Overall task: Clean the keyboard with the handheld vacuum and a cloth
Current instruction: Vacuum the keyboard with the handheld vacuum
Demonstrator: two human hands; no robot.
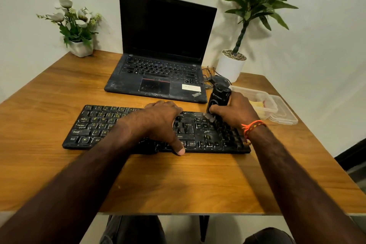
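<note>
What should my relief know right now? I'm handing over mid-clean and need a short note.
Left hand: lies over the middle of the keyboard, thumb at its near edge, steadying it.
Right hand: grips the vacuum, nozzle down on the keys at the keyboard's right end.
Done: vacuuming is under way; pale marks show on many keys.
Left: the other keys, then the wipe. No cloth is in view; a tub stands to the right.

Home-office desk setup: wooden table (pixel 178 184) against a plain wall, open laptop (pixel 162 49) at its back, potted flowers (pixel 76 25) left of laptop, leafy plant (pixel 249 16) right.
</note>
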